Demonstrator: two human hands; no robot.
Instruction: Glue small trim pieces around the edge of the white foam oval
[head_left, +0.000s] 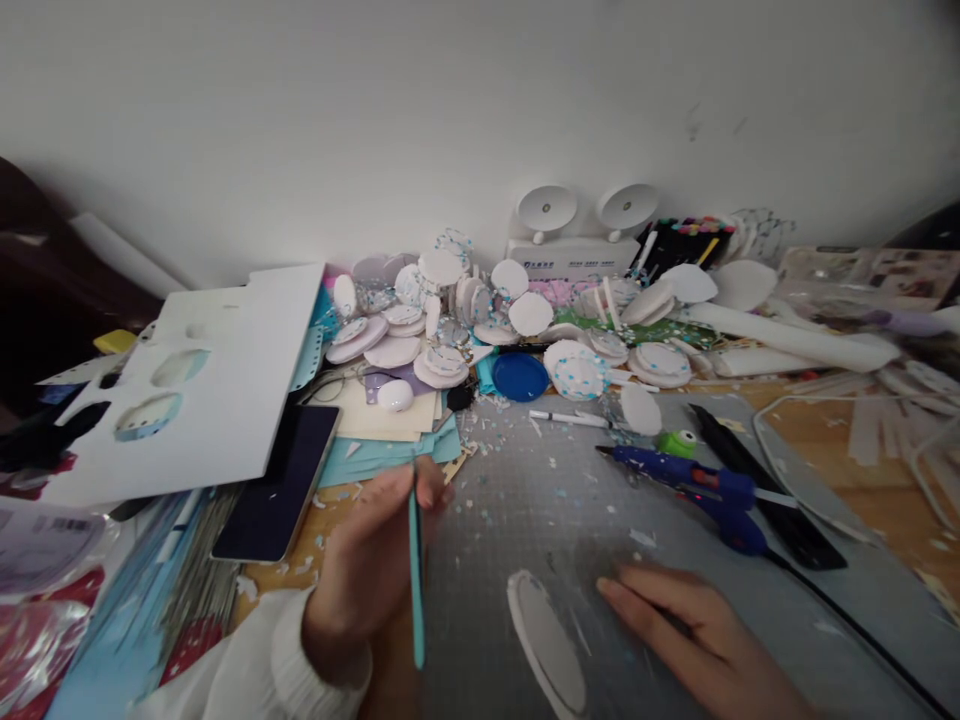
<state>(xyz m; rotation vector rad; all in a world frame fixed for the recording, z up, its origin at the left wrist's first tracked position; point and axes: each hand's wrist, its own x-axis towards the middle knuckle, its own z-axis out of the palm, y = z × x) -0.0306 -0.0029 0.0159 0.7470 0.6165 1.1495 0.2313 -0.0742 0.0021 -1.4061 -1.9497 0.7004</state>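
My left hand [375,540] pinches a narrow teal strip [417,590] between thumb and fingers, and the strip hangs down over the edge of the grey cutting mat [495,500]. On the mat between my hands lies a white oval disc [546,640] with a raised rim; neither hand touches it. My right hand [686,625] is low over the mat to the right of the disc. Its fingers stretch to the left, somewhat apart and slightly blurred, and nothing shows in them.
A blue glue gun [686,475] with a cord lies right, beside a black utility knife [772,500] and green frog figure [677,443]. White discs [394,350] pile along the wall near a blue lid [520,377]. A phone [277,490] and white cut-out board [217,400] lie left.
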